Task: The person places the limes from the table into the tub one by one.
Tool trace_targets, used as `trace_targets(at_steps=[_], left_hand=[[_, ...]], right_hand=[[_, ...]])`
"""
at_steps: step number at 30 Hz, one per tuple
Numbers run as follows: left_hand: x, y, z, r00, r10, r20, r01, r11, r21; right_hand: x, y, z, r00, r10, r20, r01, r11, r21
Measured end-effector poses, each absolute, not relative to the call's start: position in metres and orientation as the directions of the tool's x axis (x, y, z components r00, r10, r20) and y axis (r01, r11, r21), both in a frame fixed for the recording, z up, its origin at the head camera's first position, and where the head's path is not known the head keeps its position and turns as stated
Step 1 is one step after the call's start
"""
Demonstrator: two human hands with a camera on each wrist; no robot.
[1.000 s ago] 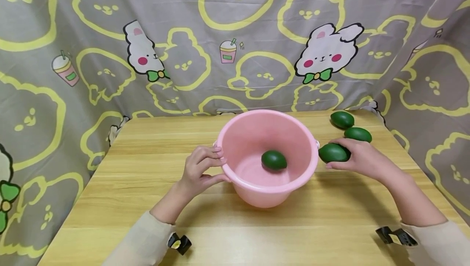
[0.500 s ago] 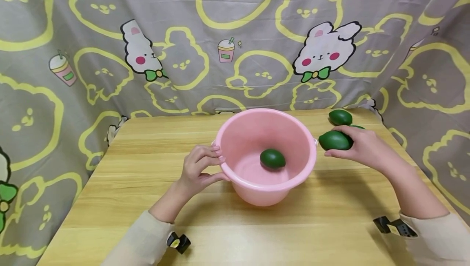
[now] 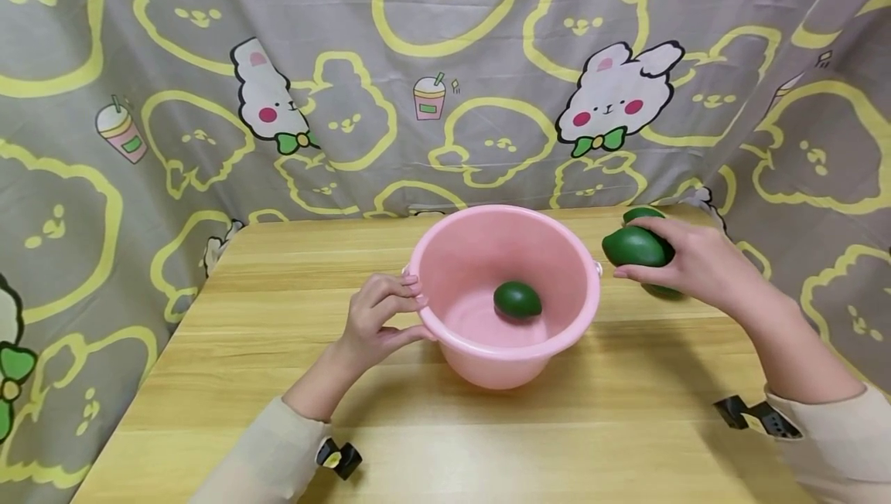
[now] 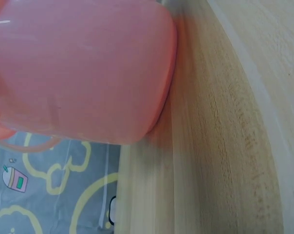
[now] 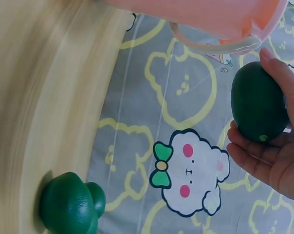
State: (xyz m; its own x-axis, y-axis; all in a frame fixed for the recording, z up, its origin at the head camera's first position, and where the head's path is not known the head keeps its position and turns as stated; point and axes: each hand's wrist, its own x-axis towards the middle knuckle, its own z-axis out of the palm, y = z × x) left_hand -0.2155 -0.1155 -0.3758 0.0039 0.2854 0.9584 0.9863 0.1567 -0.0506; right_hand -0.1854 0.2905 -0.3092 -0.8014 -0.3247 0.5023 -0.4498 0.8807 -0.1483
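A pink bucket [image 3: 503,371] stands upright on the wooden table, and one dark green oval fruit [image 3: 517,300] with a pointed end lies on its bottom. My left hand [image 3: 379,318] holds the bucket's left rim, fingers at the edge and thumb lower down. To the right of the bucket, my right hand [image 3: 703,260] grips another green fruit [image 3: 635,246] between thumb and fingers. The right wrist view shows this held fruit [image 5: 258,102] raised off the table, level with the bucket's upper part. Only the bucket's outer wall [image 4: 83,68] shows in the left wrist view.
Two more green fruits, a far one [image 3: 642,214] and a nearer one [image 3: 663,291], lie at the table's back right, partly hidden by my right hand and its fruit. The bucket's handle [image 5: 210,48] hangs down its side. A patterned curtain [image 3: 487,102] borders the table [image 3: 278,257].
My right hand has lifted the green fruit up and back from beside the bucket, so that it now overlaps the other two fruits. The left hand and the bucket stay in place.
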Motion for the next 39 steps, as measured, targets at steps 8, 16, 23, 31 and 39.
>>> trace_targets(at_steps=[8,16,23,31,39], left_hand=[[-0.216,-0.116,-0.376,0.005,0.280,0.960,0.986,0.157,-0.051],[-0.215,-0.115,-0.379,0.003,0.273,0.962,0.987,0.154,-0.047],[-0.214,-0.114,-0.378,0.009,0.270,0.963,0.986,0.158,-0.053],[-0.214,-0.116,-0.377,0.008,0.279,0.960,0.986,0.160,-0.054],[-0.215,-0.116,-0.376,-0.006,0.275,0.961,0.988,0.151,-0.037]], right_hand=[[-0.187,0.283,-0.299,-0.724,-0.393,0.566,-0.534,0.839,-0.100],[-0.179,0.265,-0.281,-0.693,-0.440,0.571,-0.589,0.803,-0.096],[-0.177,0.248,-0.271,-0.690,-0.517,0.507,-0.664,0.730,-0.161],[-0.177,0.227,-0.263,-0.688,-0.589,0.424,-0.714,0.653,-0.252],[-0.179,0.205,-0.253,-0.721,-0.621,0.307,-0.693,0.648,-0.318]])
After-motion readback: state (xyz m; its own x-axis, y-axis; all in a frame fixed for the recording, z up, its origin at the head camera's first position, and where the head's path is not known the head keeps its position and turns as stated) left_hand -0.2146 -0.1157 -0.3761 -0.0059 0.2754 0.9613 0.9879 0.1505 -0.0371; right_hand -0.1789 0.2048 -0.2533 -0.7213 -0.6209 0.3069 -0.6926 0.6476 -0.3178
